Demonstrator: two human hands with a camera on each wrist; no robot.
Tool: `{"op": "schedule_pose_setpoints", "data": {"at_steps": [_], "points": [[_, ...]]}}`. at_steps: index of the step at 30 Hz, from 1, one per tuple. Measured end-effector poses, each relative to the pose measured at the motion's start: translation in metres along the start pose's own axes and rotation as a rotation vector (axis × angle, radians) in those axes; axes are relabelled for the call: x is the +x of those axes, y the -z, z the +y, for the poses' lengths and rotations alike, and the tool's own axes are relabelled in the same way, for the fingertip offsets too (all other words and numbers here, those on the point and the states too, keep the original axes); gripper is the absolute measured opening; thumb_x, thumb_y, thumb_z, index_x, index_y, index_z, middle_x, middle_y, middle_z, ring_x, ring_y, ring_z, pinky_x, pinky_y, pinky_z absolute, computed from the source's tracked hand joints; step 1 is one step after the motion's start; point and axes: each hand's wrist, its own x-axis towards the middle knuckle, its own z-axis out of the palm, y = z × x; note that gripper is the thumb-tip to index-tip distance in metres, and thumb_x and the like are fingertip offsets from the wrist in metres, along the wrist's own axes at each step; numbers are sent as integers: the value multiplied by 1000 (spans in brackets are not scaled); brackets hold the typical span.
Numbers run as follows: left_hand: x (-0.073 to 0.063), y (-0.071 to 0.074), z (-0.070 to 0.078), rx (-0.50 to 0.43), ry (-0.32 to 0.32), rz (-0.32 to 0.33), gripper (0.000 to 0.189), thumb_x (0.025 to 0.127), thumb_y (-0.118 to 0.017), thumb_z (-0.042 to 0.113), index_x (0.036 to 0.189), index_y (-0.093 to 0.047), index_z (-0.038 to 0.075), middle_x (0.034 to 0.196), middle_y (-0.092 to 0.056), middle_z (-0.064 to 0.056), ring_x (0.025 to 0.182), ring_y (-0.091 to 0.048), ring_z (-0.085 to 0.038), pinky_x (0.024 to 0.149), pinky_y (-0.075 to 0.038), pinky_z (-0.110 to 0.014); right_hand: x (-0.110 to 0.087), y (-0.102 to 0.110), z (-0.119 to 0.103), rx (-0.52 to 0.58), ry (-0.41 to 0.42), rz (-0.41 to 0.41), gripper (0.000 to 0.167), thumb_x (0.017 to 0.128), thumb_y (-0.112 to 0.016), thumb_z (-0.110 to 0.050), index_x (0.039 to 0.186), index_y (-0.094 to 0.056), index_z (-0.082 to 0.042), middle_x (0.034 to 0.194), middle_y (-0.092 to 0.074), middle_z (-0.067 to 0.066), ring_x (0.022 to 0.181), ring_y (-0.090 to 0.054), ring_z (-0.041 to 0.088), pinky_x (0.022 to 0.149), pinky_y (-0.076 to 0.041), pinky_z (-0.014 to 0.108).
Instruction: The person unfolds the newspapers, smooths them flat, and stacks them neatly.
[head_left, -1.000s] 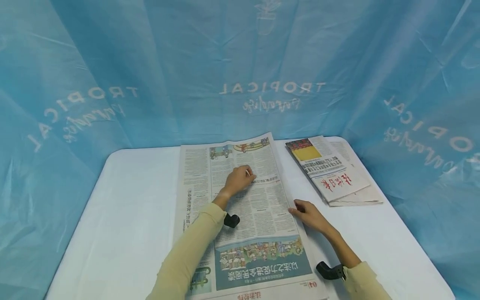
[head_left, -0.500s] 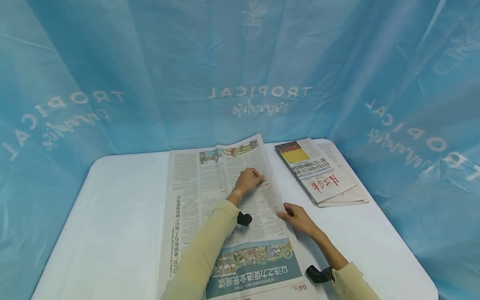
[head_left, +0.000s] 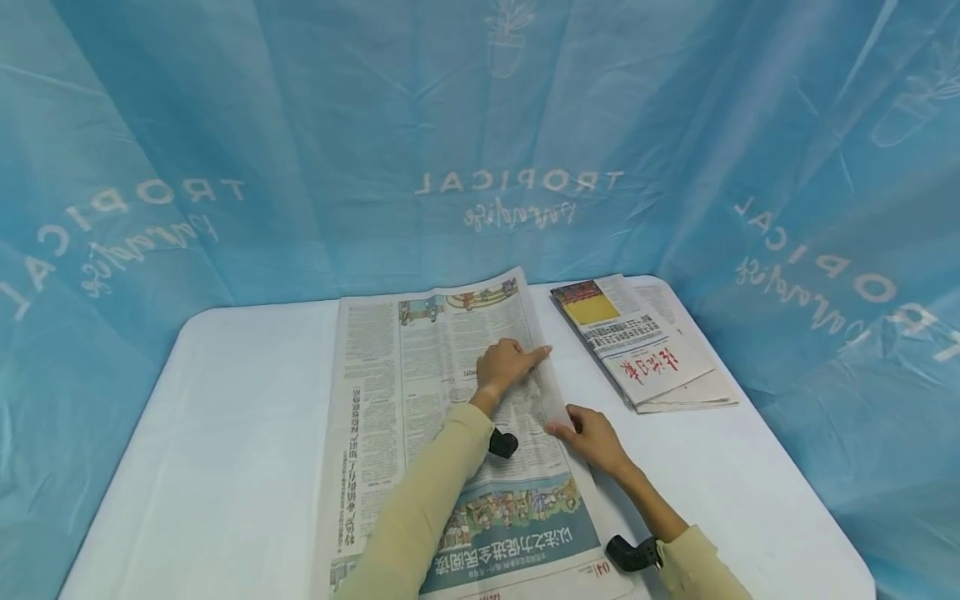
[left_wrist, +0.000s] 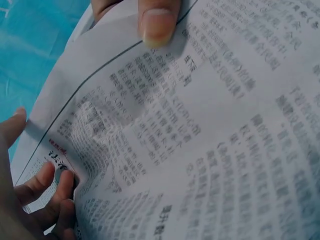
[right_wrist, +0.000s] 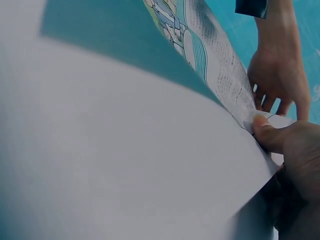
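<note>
An opened newspaper (head_left: 375, 358) lies lengthwise across the white table, its right edge raised and curving near my hands. My right hand (head_left: 596, 437) pinches that edge, the thumb (right_wrist: 270, 134) on top of the page and the fingers under it. Farther up the sheet, my left hand (head_left: 510, 364) rests over the page with its thumb stretched out to the right edge. In the left wrist view its loosely bent fingers (left_wrist: 47, 187) touch the paper, which bulges beside them.
Several folded newspapers (head_left: 645, 350) lie stacked at the table's back right. The white tabletop (head_left: 225, 433) has rounded corners and extends to both sides. A blue printed curtain (head_left: 360, 150) hangs around the back and sides.
My left hand has moved right to the newspaper's edge, and its thumb has stretched outward. The right hand stays at the edge, which now lifts more. The head view has shifted slightly right.
</note>
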Motion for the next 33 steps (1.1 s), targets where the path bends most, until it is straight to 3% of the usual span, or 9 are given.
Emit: {"op": "schedule_pose_setpoints", "data": {"at_steps": [3,7,15,23,27,33], "points": [[0,0,3,46,10,-4,58,87,-55,68,57,-43,19,51,-42,4,53,-48,-18,70,-44,-41,0,1,-2,-12,6,26,26,87,-74,-32,82,-63,-9,59,-45,-5,51,-38,7,50,-29,22],[0,1,5,51,4,-10,56,90,-56,62,55,-40,20,49,-37,5,52,-44,-16,72,-41,-39,1,1,-3,-22,25,41,26,86,-74,-33,84,-64,-9,59,-45,-5,51,-39,7,49,-30,22],[-3,4,2,-47,-34,2,46,94,-55,44,56,-40,21,51,-36,6,51,-35,-14,69,-29,-35,1,-1,0,-52,13,42,31,86,-74,-37,78,-59,-11,56,-35,-6,48,-29,6,47,-25,22],[-2,6,2,-40,-44,-64,42,97,-53,31,59,-39,19,52,-34,3,51,-29,-15,66,-26,-33,0,-1,2,-19,-8,-1,31,88,-72,-39,90,-66,-9,63,-53,-4,54,-44,7,51,-34,23],[0,8,2,1,-41,-99,36,97,-53,30,64,-50,17,57,-45,3,55,-39,-14,66,-29,-32,0,7,1,103,-9,-84,35,99,-56,-37,101,-67,-4,78,-65,2,63,-53,7,58,-44,25],[3,10,-4,-28,-59,-132,36,97,-53,24,63,-49,14,53,-38,3,50,-33,-13,56,-28,-27,7,20,-2,246,-77,-198,55,110,-23,-29,92,-61,7,73,-56,8,66,-50,14,62,-43,29]]}}
